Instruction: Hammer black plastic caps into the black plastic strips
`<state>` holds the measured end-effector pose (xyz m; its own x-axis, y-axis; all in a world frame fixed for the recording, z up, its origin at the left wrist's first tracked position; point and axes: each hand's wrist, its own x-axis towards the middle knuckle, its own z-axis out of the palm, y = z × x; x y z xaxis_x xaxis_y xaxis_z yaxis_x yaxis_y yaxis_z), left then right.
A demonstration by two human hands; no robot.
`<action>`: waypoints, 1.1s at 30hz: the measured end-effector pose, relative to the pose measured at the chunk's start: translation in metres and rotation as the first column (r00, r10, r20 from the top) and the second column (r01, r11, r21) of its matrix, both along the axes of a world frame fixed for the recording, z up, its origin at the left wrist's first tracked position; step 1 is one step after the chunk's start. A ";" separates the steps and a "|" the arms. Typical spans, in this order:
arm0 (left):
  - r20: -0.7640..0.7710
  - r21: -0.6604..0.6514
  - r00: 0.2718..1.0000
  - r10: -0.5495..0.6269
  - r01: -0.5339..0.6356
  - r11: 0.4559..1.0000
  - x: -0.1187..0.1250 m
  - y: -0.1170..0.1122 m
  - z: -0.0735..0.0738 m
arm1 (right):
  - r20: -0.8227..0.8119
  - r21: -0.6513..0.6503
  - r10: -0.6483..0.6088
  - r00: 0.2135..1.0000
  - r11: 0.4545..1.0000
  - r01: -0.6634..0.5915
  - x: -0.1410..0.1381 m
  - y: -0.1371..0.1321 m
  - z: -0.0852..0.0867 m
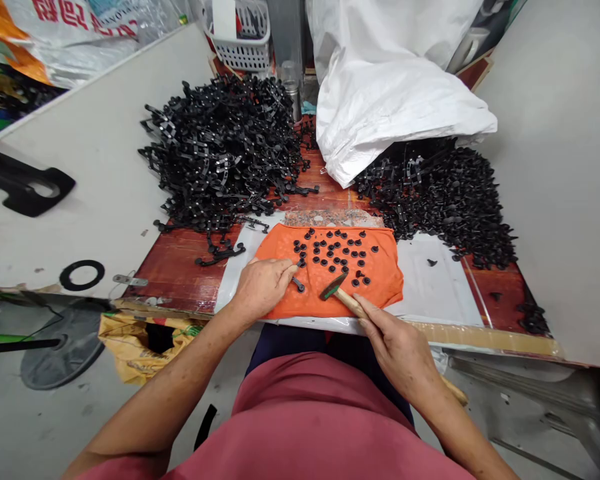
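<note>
My right hand (397, 343) is closed round the wooden handle of a small hammer (351, 303). The hammer's dark head, with green on it, hangs over the near part of an orange cloth (380, 257). At the cloth's left side, the fingers of my left hand (265, 283) pinch a small black plastic part (299, 285); my fingers hide some of it. Several small round black pieces (335, 250) are spread over the middle of the cloth, close to the hammer head.
A tall heap of black plastic parts (225, 153) covers the back left of the red-brown table (167, 267). To the right lies another heap of black pieces (450, 200), partly under a white sack (395, 100). Pale panels (100, 147) flank the table. A white basket (243, 47) stands behind.
</note>
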<state>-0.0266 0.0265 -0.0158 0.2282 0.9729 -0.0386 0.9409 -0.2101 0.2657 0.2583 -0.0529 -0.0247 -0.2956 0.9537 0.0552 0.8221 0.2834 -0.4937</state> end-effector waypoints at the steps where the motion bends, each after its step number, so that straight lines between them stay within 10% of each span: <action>1: -0.010 0.003 1.000 0.000 0.000 1.000 0.000 0.001 0.001 | 0.021 0.036 -0.001 1.000 0.999 0.001 -0.001 0.004 0.004; 12: -0.031 -0.080 0.999 0.027 -0.030 0.996 0.000 0.008 0.012 | 0.172 0.239 -0.028 0.985 0.971 -0.014 -0.032 0.049 0.041; 23: -0.008 -0.088 1.000 0.000 0.000 0.996 -0.002 0.004 0.000 | 0.373 0.351 -0.075 0.925 0.934 -0.066 -0.051 0.053 0.026; 28: -0.014 -0.106 1.000 -0.015 0.013 0.994 -0.003 0.006 0.002 | 0.498 0.158 0.011 0.867 0.982 -0.103 -0.058 0.053 0.032; 33: 0.155 -0.084 0.987 -0.037 0.051 0.995 -0.001 -0.001 0.006 | 0.023 0.145 0.025 0.999 0.989 -0.028 -0.054 0.058 0.037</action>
<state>-0.0278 0.0257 -0.0098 0.2805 0.9562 -0.0841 0.8782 -0.2203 0.4246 0.2044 0.0052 0.0124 -0.3234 0.9278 0.1858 0.8232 0.3727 -0.4282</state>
